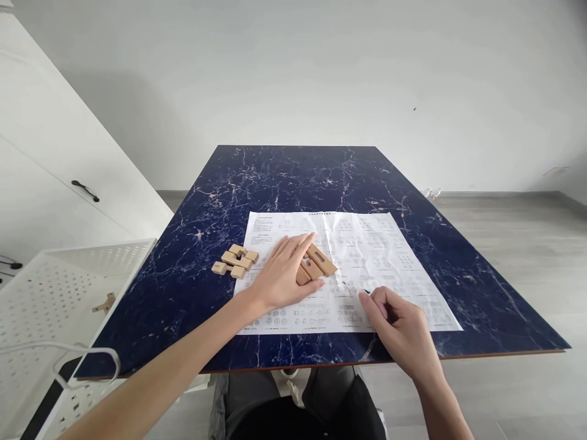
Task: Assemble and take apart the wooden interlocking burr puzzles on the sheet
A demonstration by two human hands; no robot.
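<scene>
My left hand (283,274) lies with its fingers stretched out over some flat wooden puzzle pieces (322,259). One of these pieces has a long slot, and the others are partly hidden under the palm. They rest on a creased printed sheet (413,269) covered in small diagrams. Over the sheet's lower right part, my right hand (401,330) is closed, thumb against curled fingers. A small dark tip shows at its fingertips; what it belongs to is hidden. Left of my left hand, several notched wooden blocks (236,261) sit together, partly on the sheet's edge.
The blue marble-patterned table (293,177) stands before a pale wall. At the left is a white perforated cart (55,287) with a small wooden piece (104,303) in it and a white cable (87,349) across it. A white cabinet (59,140) stands behind.
</scene>
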